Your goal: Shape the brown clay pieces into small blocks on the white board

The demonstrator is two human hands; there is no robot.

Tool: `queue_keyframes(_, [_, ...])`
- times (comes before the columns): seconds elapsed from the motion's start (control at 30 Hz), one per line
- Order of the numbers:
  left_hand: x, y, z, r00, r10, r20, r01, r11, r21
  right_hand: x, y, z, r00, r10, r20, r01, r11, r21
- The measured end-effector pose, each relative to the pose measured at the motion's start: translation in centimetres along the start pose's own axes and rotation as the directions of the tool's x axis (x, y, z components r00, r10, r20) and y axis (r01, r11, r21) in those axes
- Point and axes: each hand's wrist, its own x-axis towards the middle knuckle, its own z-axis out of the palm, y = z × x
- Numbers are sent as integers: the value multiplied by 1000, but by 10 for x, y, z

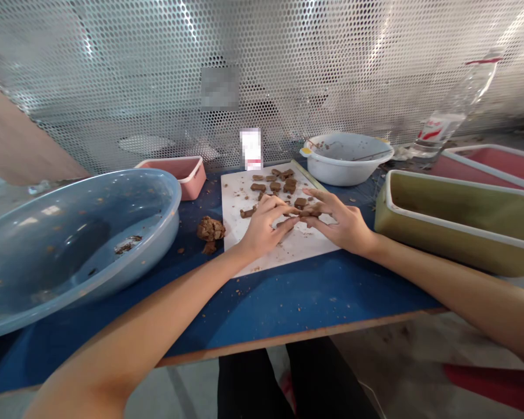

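My left hand [264, 226] and my right hand [338, 221] meet over a white board [283, 247] on the blue table. Their fingertips pinch a small brown clay piece [297, 214] between them. Several shaped brown clay pieces [276, 180] lie in rows at the far end of the board. A rough lump of brown clay [210, 228] sits on the table just left of the board, with crumbs around it.
A big blue basin [70, 238] fills the left side. A pink tub [187, 173] and a white bowl [347, 157] stand at the back. An olive tray [458, 227] and a pink tray [484, 160] lie right. A plastic bottle [454, 110] leans against the perforated metal wall.
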Motion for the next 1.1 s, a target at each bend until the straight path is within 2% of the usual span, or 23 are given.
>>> queue_keyframes(0.23, [2, 0, -1, 999, -40, 0, 40, 999, -34, -2, 6, 1, 999, -49, 20, 49, 998, -27])
queue_keyframes(0.4, [2, -1, 0, 1000, -12, -8, 11, 1000, -25, 0, 3, 0, 996, -89, 25, 89, 995, -37])
queue_keyframes(1.1, [2, 0, 0, 1000, -5, -19, 4, 999, -53, 2, -2, -1, 994, -75, 78, 76, 997, -8])
